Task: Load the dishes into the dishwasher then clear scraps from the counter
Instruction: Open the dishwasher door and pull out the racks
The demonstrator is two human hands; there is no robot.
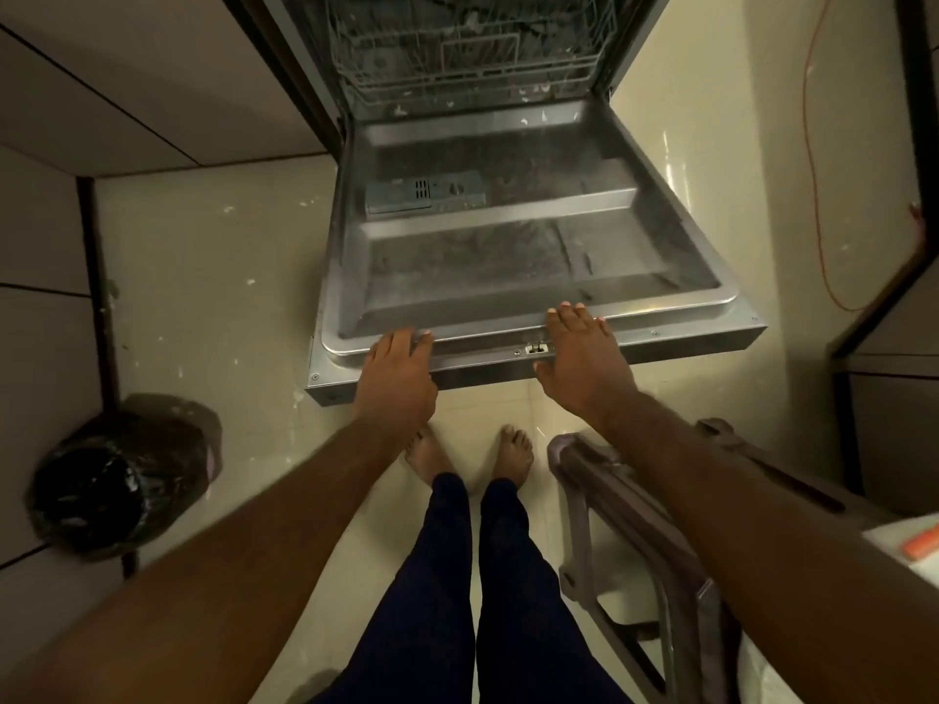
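Dishwasher door (508, 256) is down and open, inner face up, jutting over the floor (203, 297) toward your bare feet (515, 449). Your left hand (399, 370) lies palm-down on the door's near rim, toward its left corner. Its fingers are straight and together, tips just over the raised lip. Your right hand (584, 355) lies the same way just right of the latch (536, 349), fingers slightly spread, thumb out along the front edge. Neither of your hands curls round anything.

Wire rack (472, 53) sits back inside the tub, beyond the hinge line. Detergent dispenser (424, 193) is set in the door's left half.

Room to move:
- **Left of the door:** open floor runs to the tiled wall. A bin with black liner (122, 480) stands against that wall, well apart from the door's left corner.
- **Right of the door:** a narrower strip of floor, with an orange cord (808, 144) hanging over it.
- **By your legs:** a brown plastic frame (635, 525), perhaps a folded chair, leans just beside your right leg, under your right forearm.
- **Feet:** they stand close to the door's near edge.
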